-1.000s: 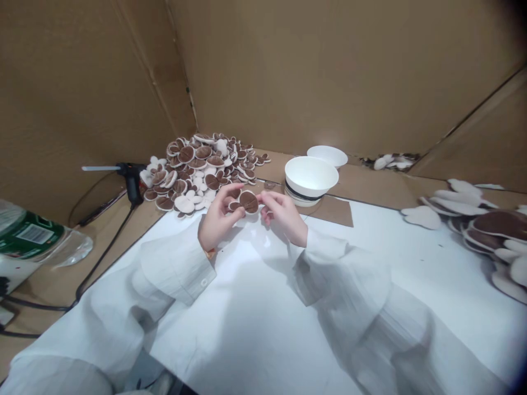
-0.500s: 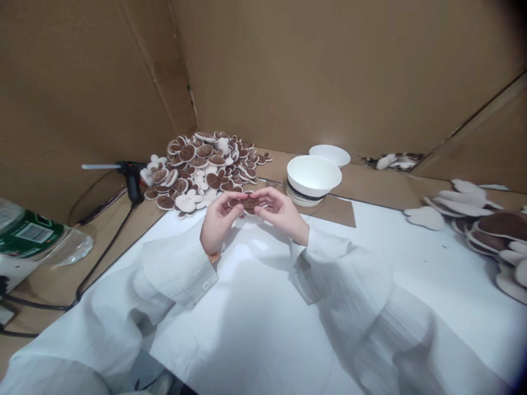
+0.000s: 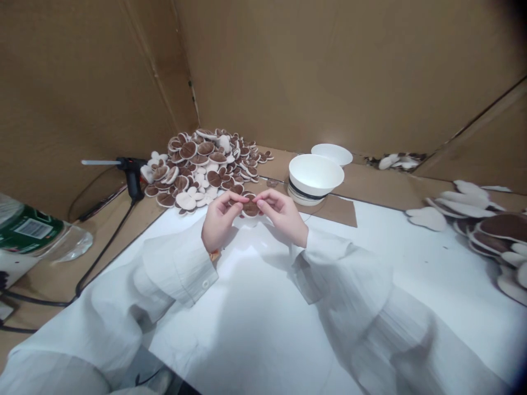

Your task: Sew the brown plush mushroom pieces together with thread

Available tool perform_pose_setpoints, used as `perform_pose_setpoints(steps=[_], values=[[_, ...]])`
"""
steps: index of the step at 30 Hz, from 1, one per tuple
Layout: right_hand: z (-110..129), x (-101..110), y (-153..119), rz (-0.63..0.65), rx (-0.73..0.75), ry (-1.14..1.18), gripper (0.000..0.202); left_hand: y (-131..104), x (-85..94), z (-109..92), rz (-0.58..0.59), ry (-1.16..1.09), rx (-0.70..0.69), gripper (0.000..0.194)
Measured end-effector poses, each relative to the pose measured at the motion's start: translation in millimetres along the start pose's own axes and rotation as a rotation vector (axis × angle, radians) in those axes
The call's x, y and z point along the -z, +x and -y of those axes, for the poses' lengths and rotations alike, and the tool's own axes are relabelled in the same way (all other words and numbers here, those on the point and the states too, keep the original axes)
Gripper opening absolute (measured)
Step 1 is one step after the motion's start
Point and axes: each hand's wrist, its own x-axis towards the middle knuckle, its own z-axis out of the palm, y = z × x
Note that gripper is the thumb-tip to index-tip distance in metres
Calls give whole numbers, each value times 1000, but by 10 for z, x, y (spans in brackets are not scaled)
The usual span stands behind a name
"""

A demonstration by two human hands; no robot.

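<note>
Between my hands is a small brown fabric flower [image 3: 250,207] with a pale edge, held above the white tabletop. My left hand [image 3: 222,218] pinches it from the left with thumb and fingers. From the right, my right hand [image 3: 283,216] pinches its other side. The fingers partly hide its outline. Just behind my left hand lies a large pile of similar brown and white fabric flowers [image 3: 201,164]. A white bowl [image 3: 316,173], with a dark band showing beneath its rim, stands behind my right hand.
A second white bowl [image 3: 335,153] sits behind the first, near a cardboard sheet [image 3: 340,211]. At left are a black glue gun [image 3: 132,178] with its cable and a plastic bottle [image 3: 37,230]. Larger brown and white fabric pieces [image 3: 489,219] lie at right. Cardboard walls [image 3: 329,71] enclose the table.
The fingers of both hands have shifted on the flower, and more of its brown face shows between them. The hands stay in nearly the same place.
</note>
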Motion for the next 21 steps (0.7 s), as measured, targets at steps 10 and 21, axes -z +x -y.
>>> perform_pose_setpoints(steps=[10,21], values=[[9,24,-16,81,9,59,18,-2,3,26,27,-4,-11,14],[21,71,-25,40,-100,33,14,14,30,11,196,-194,131,11]])
